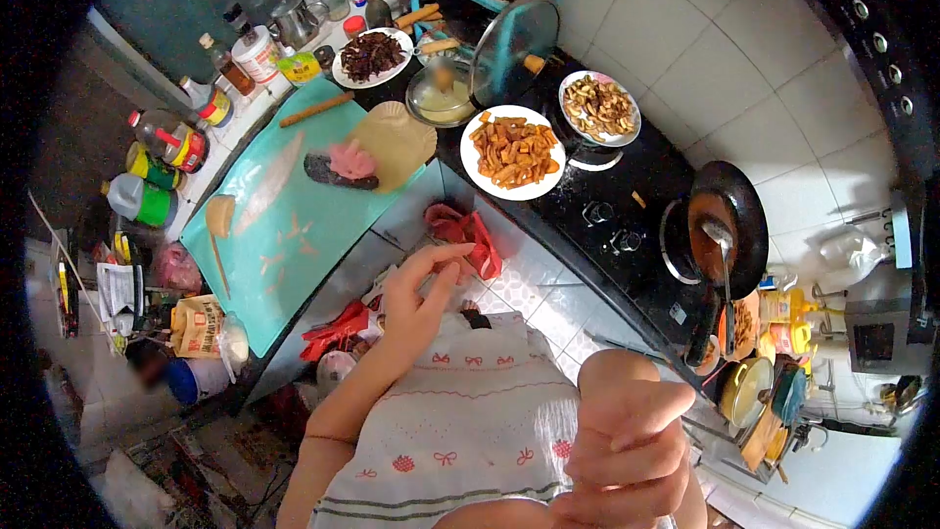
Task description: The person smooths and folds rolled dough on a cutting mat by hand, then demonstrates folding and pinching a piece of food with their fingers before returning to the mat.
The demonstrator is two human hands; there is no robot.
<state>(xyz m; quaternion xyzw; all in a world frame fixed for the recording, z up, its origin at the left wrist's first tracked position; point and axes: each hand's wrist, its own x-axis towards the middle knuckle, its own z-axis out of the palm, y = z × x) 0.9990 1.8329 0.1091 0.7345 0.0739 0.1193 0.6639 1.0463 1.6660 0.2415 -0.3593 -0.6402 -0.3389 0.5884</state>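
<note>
My left hand is raised in front of the white patterned apron, its fingers apart and nothing in them. At the lower right my right hand is close to the camera with its fingers curled; what it holds, if anything, is hidden. Beyond the hands, on the black stove top, stands a plate of orange-brown pieces. Behind it is a plate of sliced browned food. A wok with a metal ladle sits on the burner at the right.
A teal mat covers the left counter, with a rolling pin, a brush and pink pieces on a dark item. Bottles line the window ledge. A glass lid stands upright near a bowl. Pans are at the right.
</note>
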